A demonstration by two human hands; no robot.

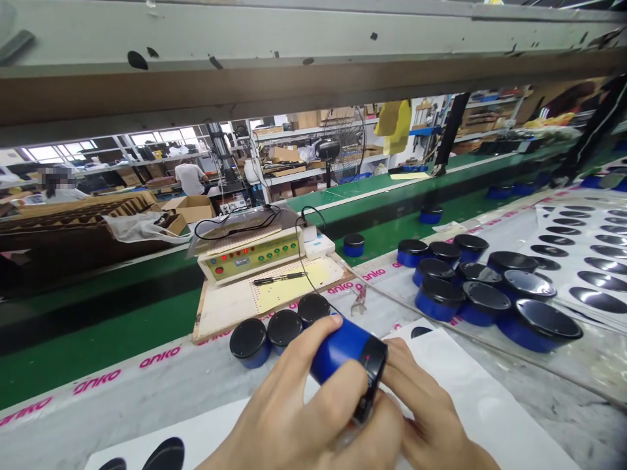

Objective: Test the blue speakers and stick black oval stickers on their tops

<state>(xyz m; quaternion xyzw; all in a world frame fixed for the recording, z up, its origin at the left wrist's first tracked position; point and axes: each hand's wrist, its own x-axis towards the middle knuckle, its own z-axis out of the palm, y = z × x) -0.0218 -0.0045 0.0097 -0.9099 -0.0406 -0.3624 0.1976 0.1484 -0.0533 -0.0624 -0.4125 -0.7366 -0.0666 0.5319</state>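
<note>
My left hand (313, 411) is wrapped round a blue cylindrical device with a black end (343, 349), held tilted above the bench. A small red light shows on its black rim. Against the far side of that black end, the fingers of my right hand (426, 405) are bent and pressed on; their tips are hidden. Just beyond my hands, 3 similar blue devices with black tops (249, 341) stand in a row. White sheets (470, 385) with black oval stickers (165, 454) lie under and beside my hands.
Several more blue devices (438, 297) are grouped at the right, near a sheet of black stickers (556, 240). A tester box with lit lamps (252, 258) and a pen (279, 279) sit beyond. A cable (470, 331) crosses the bench; a shelf beam (294, 85) hangs overhead.
</note>
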